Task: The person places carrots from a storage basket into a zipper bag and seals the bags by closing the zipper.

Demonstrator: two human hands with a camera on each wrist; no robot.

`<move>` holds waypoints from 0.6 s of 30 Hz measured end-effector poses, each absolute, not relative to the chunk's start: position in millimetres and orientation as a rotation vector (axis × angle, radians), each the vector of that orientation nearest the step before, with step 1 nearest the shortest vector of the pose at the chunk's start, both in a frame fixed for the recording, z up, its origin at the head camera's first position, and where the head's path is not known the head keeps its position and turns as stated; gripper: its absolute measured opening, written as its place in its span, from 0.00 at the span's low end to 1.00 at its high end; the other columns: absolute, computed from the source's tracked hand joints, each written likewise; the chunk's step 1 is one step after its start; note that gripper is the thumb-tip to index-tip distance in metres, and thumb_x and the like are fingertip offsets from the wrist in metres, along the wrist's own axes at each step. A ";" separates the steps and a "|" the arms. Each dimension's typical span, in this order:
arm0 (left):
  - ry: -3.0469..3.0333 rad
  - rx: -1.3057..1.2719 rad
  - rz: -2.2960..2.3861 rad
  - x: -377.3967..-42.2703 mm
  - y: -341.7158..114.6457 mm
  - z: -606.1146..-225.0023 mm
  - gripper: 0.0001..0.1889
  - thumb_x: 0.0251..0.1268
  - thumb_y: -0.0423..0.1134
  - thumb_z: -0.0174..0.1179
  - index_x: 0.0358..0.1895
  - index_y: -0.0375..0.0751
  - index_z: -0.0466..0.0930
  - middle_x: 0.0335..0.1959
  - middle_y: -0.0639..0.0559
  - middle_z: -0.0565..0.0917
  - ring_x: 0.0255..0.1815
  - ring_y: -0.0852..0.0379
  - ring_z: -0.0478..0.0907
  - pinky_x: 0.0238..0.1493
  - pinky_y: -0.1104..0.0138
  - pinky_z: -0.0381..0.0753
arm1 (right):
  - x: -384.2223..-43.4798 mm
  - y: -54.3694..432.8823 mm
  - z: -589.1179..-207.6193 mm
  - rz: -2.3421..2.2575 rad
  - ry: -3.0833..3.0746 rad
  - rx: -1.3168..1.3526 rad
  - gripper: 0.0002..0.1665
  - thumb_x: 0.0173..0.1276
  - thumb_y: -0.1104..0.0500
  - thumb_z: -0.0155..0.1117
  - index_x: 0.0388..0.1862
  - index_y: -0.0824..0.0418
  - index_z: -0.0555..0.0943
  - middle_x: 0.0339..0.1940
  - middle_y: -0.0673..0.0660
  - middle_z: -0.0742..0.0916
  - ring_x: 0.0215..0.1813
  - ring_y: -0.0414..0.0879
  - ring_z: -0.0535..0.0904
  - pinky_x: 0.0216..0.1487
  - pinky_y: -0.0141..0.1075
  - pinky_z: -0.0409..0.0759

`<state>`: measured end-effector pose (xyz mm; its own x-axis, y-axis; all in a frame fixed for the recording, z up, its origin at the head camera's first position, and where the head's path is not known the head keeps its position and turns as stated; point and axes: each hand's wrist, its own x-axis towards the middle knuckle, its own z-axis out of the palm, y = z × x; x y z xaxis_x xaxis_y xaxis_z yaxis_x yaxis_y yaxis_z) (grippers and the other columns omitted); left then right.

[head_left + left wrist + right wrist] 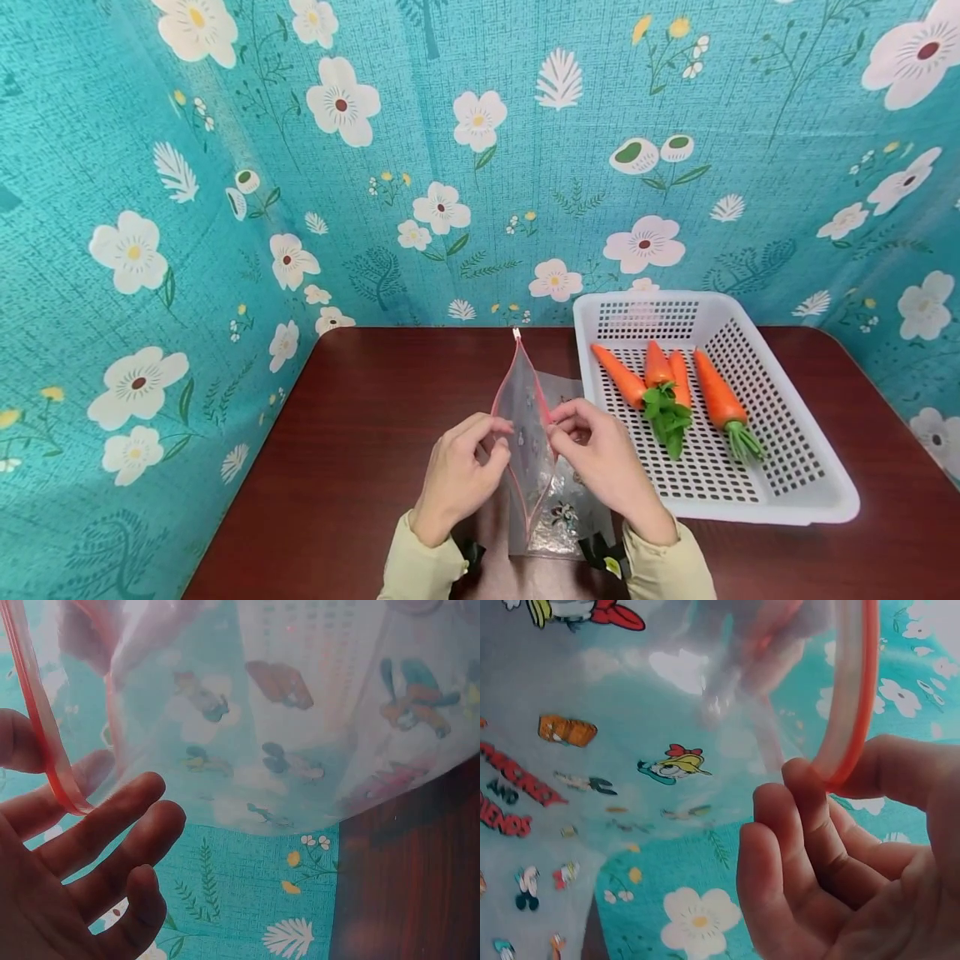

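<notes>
Between the two hands is a clear zipper bag (531, 442) with a red-edged mouth and small cartoon prints. Its mouth gapes in a narrow diamond, with a white slider (517, 333) at the far end. My left hand (463, 467) pinches the left rim between thumb and fingers; the left wrist view shows the red zip strip (37, 712) at those fingers. My right hand (600, 450) pinches the opposite rim, and the right wrist view has the bag's orange-red edge (859, 712) between thumb and forefinger. Through the film nothing shows inside the bag.
A white perforated plastic basket (813, 450) stands on the right of the dark wooden table (360, 450). Several carrots (716, 387) with green tops lie in it. A teal flowered cloth (420, 283) hangs behind the table and along its sides.
</notes>
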<state>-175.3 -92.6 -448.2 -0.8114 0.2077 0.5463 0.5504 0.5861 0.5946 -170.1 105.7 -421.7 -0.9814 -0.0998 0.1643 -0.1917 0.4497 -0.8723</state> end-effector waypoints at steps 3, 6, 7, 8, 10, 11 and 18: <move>-2.385 -0.611 -1.088 -175.5 -93.6 -448.6 0.10 0.52 0.31 0.58 0.34 0.51 0.83 0.29 0.67 0.80 0.24 0.75 0.71 0.27 0.80 0.72 | -169.2 109.3 -420.9 1.517 -2.587 0.262 0.13 0.61 0.66 0.62 0.44 0.57 0.79 0.26 0.49 0.86 0.27 0.37 0.77 0.28 0.30 0.75; -2.390 -0.635 -1.026 -175.1 -95.3 -449.1 0.08 0.53 0.33 0.58 0.32 0.53 0.82 0.29 0.68 0.80 0.25 0.75 0.72 0.28 0.81 0.70 | -169.2 113.5 -421.1 1.425 -2.560 0.306 0.14 0.60 0.68 0.61 0.44 0.55 0.78 0.26 0.47 0.85 0.27 0.34 0.76 0.30 0.30 0.76; -2.399 -0.648 -0.994 -174.8 -96.3 -448.9 0.07 0.54 0.34 0.58 0.31 0.54 0.81 0.29 0.68 0.80 0.25 0.75 0.72 0.28 0.81 0.70 | -169.4 114.9 -421.5 1.397 -2.547 0.326 0.13 0.60 0.69 0.61 0.42 0.55 0.78 0.26 0.47 0.85 0.28 0.34 0.76 0.30 0.30 0.76; -2.408 -0.663 -0.959 -174.6 -97.3 -448.8 0.07 0.54 0.35 0.57 0.31 0.54 0.80 0.30 0.68 0.80 0.25 0.75 0.72 0.28 0.81 0.70 | -169.6 116.2 -421.9 1.361 -2.539 0.349 0.13 0.60 0.69 0.60 0.40 0.55 0.79 0.27 0.47 0.85 0.28 0.34 0.76 0.30 0.30 0.77; -2.425 -0.703 -0.884 -174.2 -99.7 -449.2 0.06 0.55 0.36 0.56 0.30 0.55 0.79 0.29 0.68 0.79 0.26 0.74 0.72 0.28 0.80 0.70 | -169.5 117.9 -422.2 1.278 -2.546 0.389 0.13 0.61 0.70 0.60 0.37 0.53 0.82 0.29 0.46 0.85 0.30 0.34 0.77 0.32 0.30 0.77; -2.436 -0.723 -0.847 -174.1 -100.7 -449.2 0.07 0.54 0.36 0.55 0.30 0.56 0.78 0.29 0.68 0.78 0.26 0.73 0.72 0.29 0.79 0.69 | -169.4 118.3 -422.1 1.242 -2.559 0.405 0.13 0.62 0.70 0.59 0.37 0.53 0.83 0.31 0.46 0.86 0.30 0.34 0.76 0.32 0.30 0.77; -2.547 -0.797 -0.657 -174.0 -104.9 -447.7 0.11 0.40 0.37 0.54 0.31 0.56 0.74 0.32 0.66 0.74 0.26 0.66 0.65 0.29 0.73 0.66 | -167.8 119.7 -419.8 1.065 -2.699 0.401 0.13 0.64 0.66 0.58 0.43 0.56 0.85 0.37 0.49 0.86 0.35 0.37 0.78 0.37 0.33 0.78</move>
<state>-174.0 -104.9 -447.7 -0.7616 0.4256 0.4887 0.6089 0.7282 0.3146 -167.8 119.7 -419.8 -0.9403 -0.1727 0.2932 -0.3264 0.7015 -0.6336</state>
